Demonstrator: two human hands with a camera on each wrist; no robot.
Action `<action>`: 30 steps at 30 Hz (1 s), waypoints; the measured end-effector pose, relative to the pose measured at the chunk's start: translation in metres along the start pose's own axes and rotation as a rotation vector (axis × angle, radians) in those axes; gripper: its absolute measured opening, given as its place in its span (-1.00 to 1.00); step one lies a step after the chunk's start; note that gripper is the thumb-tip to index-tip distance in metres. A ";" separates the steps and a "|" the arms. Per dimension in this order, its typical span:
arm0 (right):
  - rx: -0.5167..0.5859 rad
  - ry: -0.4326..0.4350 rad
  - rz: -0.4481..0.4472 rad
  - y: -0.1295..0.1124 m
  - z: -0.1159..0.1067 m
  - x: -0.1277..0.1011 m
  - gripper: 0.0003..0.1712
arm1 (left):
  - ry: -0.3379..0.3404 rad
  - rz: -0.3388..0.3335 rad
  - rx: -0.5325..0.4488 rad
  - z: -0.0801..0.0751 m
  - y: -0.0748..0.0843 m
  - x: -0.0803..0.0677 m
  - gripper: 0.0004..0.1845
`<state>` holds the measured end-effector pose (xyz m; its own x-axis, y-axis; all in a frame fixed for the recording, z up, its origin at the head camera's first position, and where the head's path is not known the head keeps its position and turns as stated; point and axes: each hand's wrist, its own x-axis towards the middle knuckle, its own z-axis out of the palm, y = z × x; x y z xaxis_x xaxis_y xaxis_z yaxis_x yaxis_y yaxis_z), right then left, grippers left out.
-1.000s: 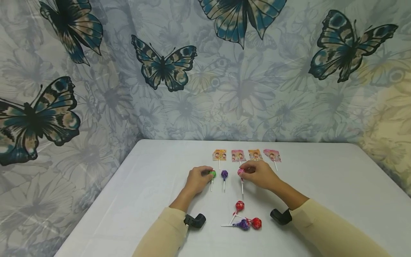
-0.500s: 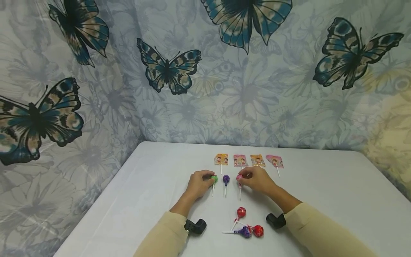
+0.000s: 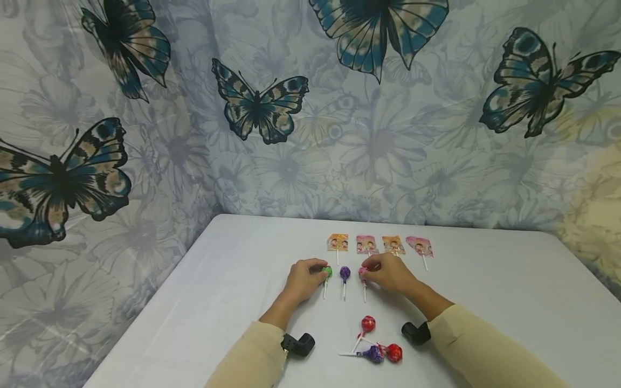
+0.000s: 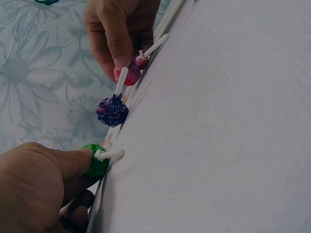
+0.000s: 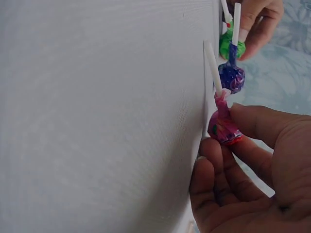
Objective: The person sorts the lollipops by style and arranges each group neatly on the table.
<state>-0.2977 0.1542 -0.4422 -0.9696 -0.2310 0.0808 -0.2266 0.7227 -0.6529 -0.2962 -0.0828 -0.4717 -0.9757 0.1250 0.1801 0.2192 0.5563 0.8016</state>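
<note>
My left hand pinches the head of a green-wrapped lollipop between thumb and fingers. To its right lies a purple-wrapped lollipop, untouched by either hand. Beyond that, my right hand pinches a pink-wrapped lollipop by its head, thumb on one side and fingers on the other. All three stand in a row side by side, their white sticks pointing toward me. In the head view, fingers partly cover the green and pink heads.
Behind the row lie several flat-packed lollipops, among them an orange one and a pink one. Nearer me, two red lollipops and another purple lollipop lie with crossed sticks on the white table. A butterfly-patterned cloth hangs behind.
My right hand has brought the pink lollipop slightly left, closer to the purple one. The left hand keeps its hold on the green lollipop. The head view has shifted a little.
</note>
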 end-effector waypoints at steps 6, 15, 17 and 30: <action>0.001 -0.012 0.017 0.001 0.001 -0.004 -0.80 | -0.004 -0.010 0.006 0.004 -0.002 -0.002 -0.76; -0.007 -0.010 0.023 0.001 -0.002 -0.005 -0.79 | -0.009 0.008 -0.001 0.006 0.000 -0.002 -0.77; -0.002 -0.010 0.018 0.001 -0.002 -0.004 -0.79 | -0.004 0.007 0.002 0.006 0.001 -0.002 -0.77; -0.014 -0.021 0.014 -0.003 0.000 0.000 -0.77 | 0.008 0.011 0.006 0.002 -0.003 0.000 -0.77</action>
<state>-0.2972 0.1519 -0.4407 -0.9705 -0.2347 0.0556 -0.2146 0.7347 -0.6436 -0.2970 -0.0826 -0.4748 -0.9732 0.1250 0.1932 0.2299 0.5595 0.7963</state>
